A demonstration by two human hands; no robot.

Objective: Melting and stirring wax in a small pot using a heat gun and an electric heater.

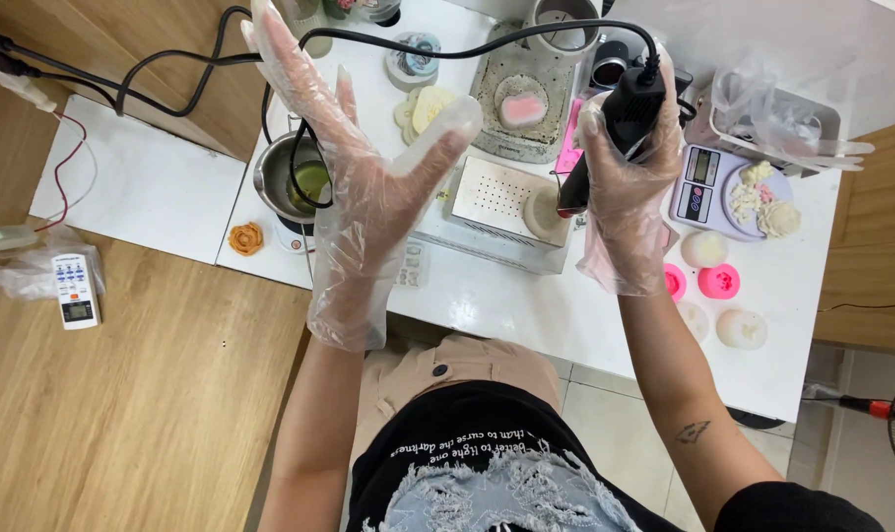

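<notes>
We've got our right hand [627, 187] clamped round the black heat tool [617, 123], nozzle pointing down over the white table [526, 305], while our left hand [364, 187] hangs open and empty, well clear of the hot end.

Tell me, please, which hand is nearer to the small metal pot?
Left. The left hand, open and empty, is raised right beside the metal pot; the right hand grips a black corded tool farther off.

On the white counter [526, 305] stand a steel pot [288, 177] with green liquid, a digital scale [708, 187] carrying pale flower shapes, and two pink moulds [703, 282]. A remote control [75, 289] lies on the wooden floor [122, 414].
</notes>
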